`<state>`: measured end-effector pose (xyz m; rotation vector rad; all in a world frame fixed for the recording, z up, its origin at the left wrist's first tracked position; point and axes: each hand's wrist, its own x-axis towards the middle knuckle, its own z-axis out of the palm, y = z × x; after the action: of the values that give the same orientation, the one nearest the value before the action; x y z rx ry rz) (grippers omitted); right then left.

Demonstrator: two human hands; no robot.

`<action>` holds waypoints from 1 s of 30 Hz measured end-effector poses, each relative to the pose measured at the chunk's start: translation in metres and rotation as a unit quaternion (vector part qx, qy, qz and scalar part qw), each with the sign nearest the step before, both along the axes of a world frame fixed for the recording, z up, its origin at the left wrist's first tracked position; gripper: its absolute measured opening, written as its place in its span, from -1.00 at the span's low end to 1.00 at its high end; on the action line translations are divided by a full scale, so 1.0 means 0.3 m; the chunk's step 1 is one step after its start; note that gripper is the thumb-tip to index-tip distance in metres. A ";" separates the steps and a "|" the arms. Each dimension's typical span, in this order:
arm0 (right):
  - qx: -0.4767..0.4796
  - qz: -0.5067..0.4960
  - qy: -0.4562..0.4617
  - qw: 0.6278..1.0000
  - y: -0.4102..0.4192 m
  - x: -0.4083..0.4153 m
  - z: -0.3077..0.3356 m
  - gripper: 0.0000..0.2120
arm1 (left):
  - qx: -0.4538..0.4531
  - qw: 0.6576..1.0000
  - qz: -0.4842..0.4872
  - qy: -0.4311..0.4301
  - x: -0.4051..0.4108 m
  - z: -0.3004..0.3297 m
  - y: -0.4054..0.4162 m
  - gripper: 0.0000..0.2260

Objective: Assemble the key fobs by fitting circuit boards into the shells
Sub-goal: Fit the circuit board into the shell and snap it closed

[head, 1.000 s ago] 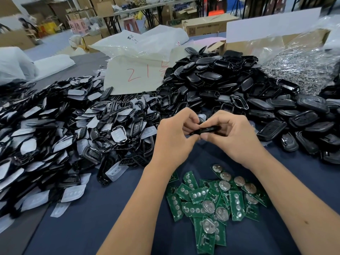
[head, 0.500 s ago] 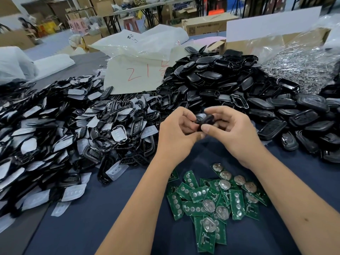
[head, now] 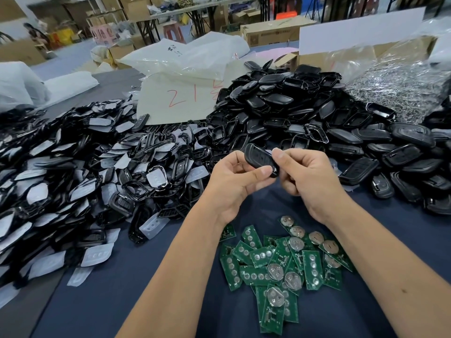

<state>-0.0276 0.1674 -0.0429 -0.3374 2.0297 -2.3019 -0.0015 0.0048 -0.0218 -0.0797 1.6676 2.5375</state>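
A black key fob (head: 260, 159) is held up at the middle of the view, its button face turned toward me. My left hand (head: 234, 181) grips its near end with thumb and fingers. My right hand (head: 307, 176) pinches its right side between thumb and curled fingers. Below my wrists, several green circuit boards (head: 285, 267) with round silver battery clips lie in a loose heap on the dark blue table cover (head: 122, 301).
A large heap of black shells (head: 292, 113) rises behind my hands. Shells with grey button pads (head: 80, 172) spread across the left. Assembled-looking fobs (head: 395, 164) lie right. White bags (head: 185, 76) and a bag of metal parts (head: 400, 93) sit at the back.
The fob was held flat and edge-on between both hands; it has been lifted a little and turned so its face shows. Both hands stay on it.
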 end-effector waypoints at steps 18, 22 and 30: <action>-0.134 0.167 -0.131 0.968 0.021 0.020 0.038 -0.70 | 0.055 0.988 -0.110 0.097 -0.012 -0.004 -0.059 -0.74; -0.131 0.145 -0.126 0.973 0.018 0.018 0.035 -0.74 | 0.054 0.989 -0.089 0.102 -0.015 -0.005 -0.056 -0.75; -0.035 -0.012 -0.032 0.999 -0.007 0.001 0.005 -0.72 | -0.004 0.997 0.013 0.073 -0.022 -0.014 -0.047 -0.81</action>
<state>-0.0273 0.1654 -0.0414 -0.2414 1.9382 -2.3700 -0.0081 -0.0092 -0.0260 0.0874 1.7387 2.6128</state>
